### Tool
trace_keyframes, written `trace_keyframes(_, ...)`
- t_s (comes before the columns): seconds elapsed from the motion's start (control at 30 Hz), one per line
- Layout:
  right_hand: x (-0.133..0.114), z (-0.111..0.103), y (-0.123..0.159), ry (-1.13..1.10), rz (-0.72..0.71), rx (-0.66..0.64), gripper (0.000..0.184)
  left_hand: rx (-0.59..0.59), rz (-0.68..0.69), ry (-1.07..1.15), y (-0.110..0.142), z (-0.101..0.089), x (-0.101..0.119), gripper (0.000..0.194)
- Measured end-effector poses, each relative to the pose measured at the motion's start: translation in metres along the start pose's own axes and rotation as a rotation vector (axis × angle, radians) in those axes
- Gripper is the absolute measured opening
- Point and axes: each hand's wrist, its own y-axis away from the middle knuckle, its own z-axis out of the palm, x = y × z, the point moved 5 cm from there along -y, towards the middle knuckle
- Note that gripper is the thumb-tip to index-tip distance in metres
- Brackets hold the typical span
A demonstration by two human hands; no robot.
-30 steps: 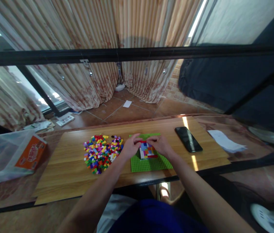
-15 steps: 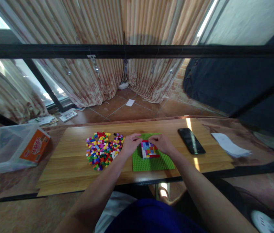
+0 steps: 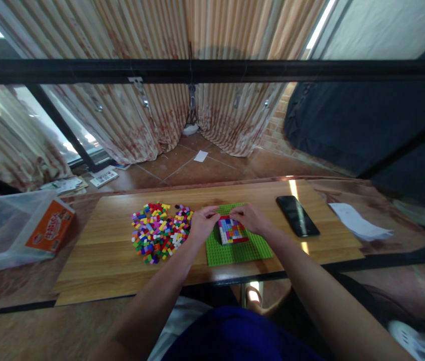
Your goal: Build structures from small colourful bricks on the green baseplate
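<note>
Brick build [image 3: 233, 232] sits on the green baseplate [image 3: 237, 255], on the worktop [image 3: 99, 250]. Clock centred on the build, 12 = far side. Left hand [image 3: 201, 224] at 10, right hand [image 3: 253, 219] at 1, both at the red row [image 3: 225, 217] along the far edge. Fingertips drawn close on each; can't tell if either pinches a brick. Loose brick pile [image 3: 159, 233] at 9, phone [image 3: 298, 216] at 3. Handling, my read: light, rigid plastic, smooth, not fragile, but could pop apart if pried. Best hold: low on opposite sides, 9 and 3. Vs half a second ago: near-identical. Both hands stay at the far edge, pile and phone unmoved; black rail [image 3: 212, 71] sits a bit higher in view.
</note>
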Motion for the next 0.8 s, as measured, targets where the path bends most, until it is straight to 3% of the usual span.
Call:
trace_keyframes(0.1, -0.003, 0.001, -0.003, 0.094, -0.057, -0.085, 0.022, 0.01, -0.003, -0.017, 0.0, 0.001, 0.001, 0.031)
trace_keyframes(0.33, -0.005, 0.0, -0.006, 0.159, -0.068, -0.142, 0.024, 0.024, 0.006, -0.073, 0.003, 0.0, 0.002, 0.034)
trace_keyframes(0.43, -0.004, 0.001, -0.005, 0.07, -0.047, -0.082, 0.02, 0.023, 0.025, -0.104, 0.003, 0.0, 0.003, 0.03)
trace_keyframes(0.57, 0.004, 0.0, 0.0, -0.237, 0.084, 0.041, 0.013, 0.015, 0.06, -0.142, 0.002, -0.001, 0.005, 0.027)
trace_keyframes(0.73, 0.024, -0.011, 0.015, -0.43, 0.213, 0.17, 0.036, 0.012, 0.092, -0.181, 0.001, -0.006, 0.011, 0.029)
trace_keyframes(0.8, 0.034, -0.015, 0.025, -0.517, 0.264, 0.21, 0.031, 0.003, 0.098, -0.199, 0.002, -0.007, 0.016, 0.032)
